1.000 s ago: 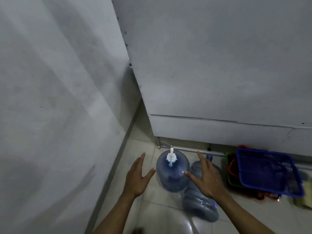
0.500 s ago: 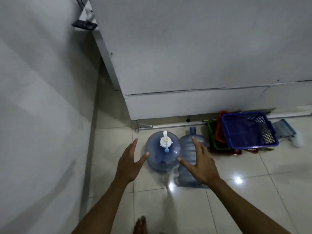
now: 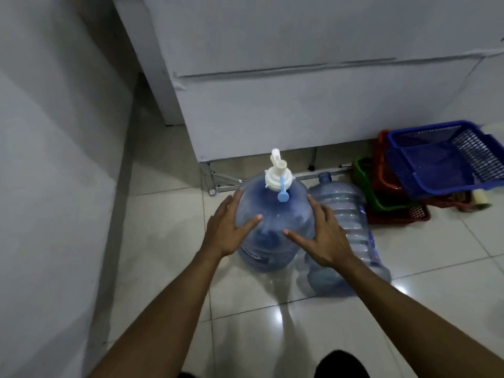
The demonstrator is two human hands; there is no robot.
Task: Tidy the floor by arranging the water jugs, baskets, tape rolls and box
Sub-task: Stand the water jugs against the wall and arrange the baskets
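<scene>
Looked like a back room or utility corner of a home or small shop, hard to say which. Glossy pale floor tiles (image 3: 169, 214), plain white wall (image 3: 49, 159) at 9 o'clock, big white cabinet (image 3: 300, 99) on a metal frame at 12. Water jugs (image 3: 275, 222) sat on the floor, stacked plastic baskets (image 3: 441, 159) at 2 o'clock.

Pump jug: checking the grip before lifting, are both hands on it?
Touching: the head view shows left hand and right hand pressed flat against the jug.
</scene>
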